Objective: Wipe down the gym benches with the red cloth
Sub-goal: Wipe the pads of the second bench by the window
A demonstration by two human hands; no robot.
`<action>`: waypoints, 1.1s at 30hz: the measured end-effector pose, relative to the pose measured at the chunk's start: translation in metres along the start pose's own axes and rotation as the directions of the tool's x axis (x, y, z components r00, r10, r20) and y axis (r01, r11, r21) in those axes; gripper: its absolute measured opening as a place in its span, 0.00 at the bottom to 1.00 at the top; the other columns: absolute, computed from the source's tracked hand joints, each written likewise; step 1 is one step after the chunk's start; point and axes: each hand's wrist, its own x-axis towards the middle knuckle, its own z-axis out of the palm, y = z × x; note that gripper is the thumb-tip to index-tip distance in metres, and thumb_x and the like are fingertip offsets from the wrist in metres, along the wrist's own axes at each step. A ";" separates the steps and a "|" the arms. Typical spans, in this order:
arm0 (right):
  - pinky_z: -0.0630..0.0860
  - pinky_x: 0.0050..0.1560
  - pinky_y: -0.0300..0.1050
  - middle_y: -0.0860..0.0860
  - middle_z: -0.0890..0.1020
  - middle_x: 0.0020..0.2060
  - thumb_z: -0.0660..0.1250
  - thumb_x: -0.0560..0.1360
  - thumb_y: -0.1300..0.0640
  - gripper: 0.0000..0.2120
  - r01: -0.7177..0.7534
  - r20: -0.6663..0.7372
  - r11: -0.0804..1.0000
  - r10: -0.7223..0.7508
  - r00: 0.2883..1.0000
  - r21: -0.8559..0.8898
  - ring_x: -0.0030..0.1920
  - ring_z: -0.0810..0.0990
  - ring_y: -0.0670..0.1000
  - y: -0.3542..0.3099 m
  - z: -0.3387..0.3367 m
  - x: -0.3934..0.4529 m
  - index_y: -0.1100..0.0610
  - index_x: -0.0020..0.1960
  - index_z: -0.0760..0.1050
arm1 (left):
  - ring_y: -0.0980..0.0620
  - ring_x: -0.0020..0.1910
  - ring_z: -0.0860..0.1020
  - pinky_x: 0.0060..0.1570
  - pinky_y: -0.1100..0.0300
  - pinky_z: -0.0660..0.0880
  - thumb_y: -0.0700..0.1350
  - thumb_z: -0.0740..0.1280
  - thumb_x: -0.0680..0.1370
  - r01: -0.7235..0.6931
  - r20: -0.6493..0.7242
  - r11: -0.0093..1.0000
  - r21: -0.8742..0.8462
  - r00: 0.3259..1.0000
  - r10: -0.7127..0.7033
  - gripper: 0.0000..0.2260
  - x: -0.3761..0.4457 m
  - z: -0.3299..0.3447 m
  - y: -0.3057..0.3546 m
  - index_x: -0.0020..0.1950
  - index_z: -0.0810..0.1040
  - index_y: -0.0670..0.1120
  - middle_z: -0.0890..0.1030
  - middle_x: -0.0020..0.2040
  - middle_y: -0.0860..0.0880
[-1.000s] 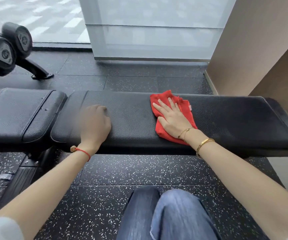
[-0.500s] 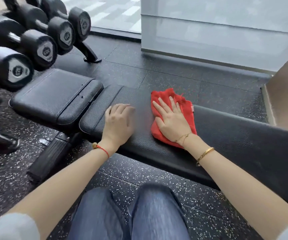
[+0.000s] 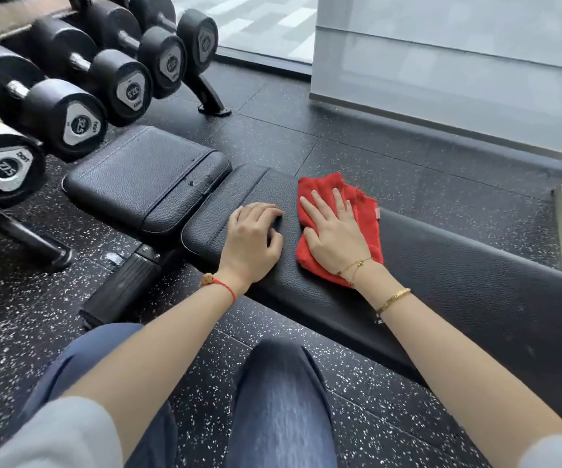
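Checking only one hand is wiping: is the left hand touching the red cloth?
Apart. The head view shows a strip of bare black bench between the left hand and the red cloth, which lies under the right hand.

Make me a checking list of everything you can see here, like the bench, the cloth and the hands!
Surface: black padded bench, long pad beside a separate seat pad.
Job's things: red cloth spread flat on the long pad.
Clutter: nothing seen.
Hands: right hand presses flat on the cloth; left hand rests on bare pad, fingers loosely bent.
Cables: nothing seen.
Surroundings: dumbbells on a rack at left, speckled floor, frosted panel.
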 end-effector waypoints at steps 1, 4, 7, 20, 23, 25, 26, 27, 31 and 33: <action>0.38 0.77 0.55 0.48 0.51 0.79 0.53 0.80 0.51 0.27 0.004 -0.002 1.000 -0.004 1.000 -0.007 0.78 0.40 0.57 -0.008 0.002 0.003 0.48 0.78 0.51 | 0.49 0.63 0.75 0.69 0.46 0.65 0.42 0.63 0.72 0.006 -0.014 1.000 0.002 1.000 -0.006 0.14 0.001 0.000 -0.001 0.57 0.79 0.46 0.80 0.59 0.51; 0.39 0.77 0.55 0.48 0.51 0.78 0.54 0.80 0.51 0.28 0.046 -0.011 0.999 -0.046 0.999 -0.009 0.78 0.41 0.57 -0.028 0.013 -0.004 0.48 0.78 0.52 | 0.48 0.61 0.76 0.68 0.48 0.66 0.41 0.63 0.72 0.021 -0.028 0.999 -0.027 0.999 -0.022 0.13 0.000 0.001 -0.003 0.56 0.78 0.46 0.81 0.57 0.50; 0.39 0.77 0.55 0.47 0.52 0.78 0.54 0.79 0.51 0.28 0.073 -0.019 0.997 -0.073 0.997 0.006 0.78 0.42 0.56 -0.038 0.022 -0.016 0.47 0.78 0.52 | 0.46 0.60 0.75 0.67 0.49 0.67 0.39 0.63 0.72 0.038 -0.048 0.994 -0.098 0.998 -0.043 0.11 0.000 0.000 -0.007 0.53 0.77 0.44 0.79 0.58 0.48; 0.39 0.77 0.55 0.48 0.52 0.78 0.52 0.81 0.51 0.27 -0.111 0.000 0.993 0.111 0.994 0.027 0.78 0.42 0.57 -0.136 0.039 0.075 0.50 0.78 0.51 | 0.46 0.61 0.75 0.63 0.50 0.68 0.39 0.64 0.73 -0.071 -0.115 0.994 0.078 0.990 0.080 0.14 0.018 -0.100 -0.142 0.58 0.77 0.46 0.78 0.60 0.48; 0.40 0.77 0.55 0.49 0.54 0.78 0.53 0.80 0.51 0.27 -0.033 -0.014 0.999 0.032 0.999 -0.004 0.78 0.43 0.57 -0.175 0.055 0.081 0.51 0.78 0.52 | 0.44 0.62 0.74 0.63 0.48 0.67 0.39 0.64 0.75 0.010 -0.088 0.991 0.133 0.996 0.002 0.14 0.027 -0.120 -0.197 0.60 0.77 0.45 0.78 0.61 0.47; 0.39 0.77 0.55 0.48 0.54 0.78 0.53 0.80 0.51 0.28 -0.001 -0.028 1.000 0.000 1.000 -0.010 0.78 0.43 0.57 -0.186 0.063 0.079 0.51 0.78 0.52 | 0.43 0.62 0.73 0.63 0.47 0.66 0.40 0.64 0.75 0.029 -0.070 0.988 0.155 0.997 -0.019 0.15 0.036 -0.127 -0.226 0.61 0.76 0.44 0.78 0.62 0.46; 0.39 0.77 0.54 0.48 0.55 0.78 0.53 0.80 0.51 0.28 -0.002 -0.030 1.000 0.002 1.000 -0.009 0.78 0.43 0.56 -0.186 0.065 0.078 0.51 0.78 0.53 | 0.43 0.63 0.73 0.64 0.47 0.66 0.40 0.64 0.76 0.034 -0.059 0.986 0.160 0.998 -0.025 0.15 0.041 -0.129 -0.238 0.62 0.76 0.44 0.77 0.62 0.45; 0.38 0.77 0.53 0.47 0.54 0.78 0.53 0.80 0.51 0.27 -0.010 -0.028 1.000 0.009 1.000 -0.006 0.78 0.43 0.56 -0.186 0.066 0.079 0.51 0.78 0.53 | 0.43 0.63 0.72 0.64 0.46 0.66 0.40 0.63 0.76 0.039 -0.047 0.986 0.162 0.998 -0.032 0.15 0.046 -0.130 -0.248 0.62 0.76 0.44 0.77 0.62 0.45; 0.38 0.77 0.52 0.47 0.52 0.78 0.52 0.81 0.51 0.27 -0.058 0.024 0.998 0.058 0.998 0.026 0.78 0.42 0.55 -0.194 0.066 0.107 0.49 0.78 0.51 | 0.43 0.64 0.71 0.66 0.46 0.64 0.42 0.62 0.77 0.066 -0.006 0.986 0.156 0.998 -0.066 0.15 0.062 -0.125 -0.272 0.63 0.75 0.44 0.77 0.62 0.45; 0.38 0.77 0.52 0.47 0.51 0.79 0.51 0.81 0.51 0.27 -0.102 0.039 0.993 0.100 0.994 0.051 0.78 0.42 0.55 -0.208 0.068 0.131 0.49 0.79 0.50 | 0.43 0.65 0.70 0.69 0.46 0.62 0.43 0.61 0.77 0.085 0.006 0.983 0.163 0.996 -0.087 0.14 0.064 -0.118 -0.278 0.63 0.75 0.45 0.76 0.63 0.45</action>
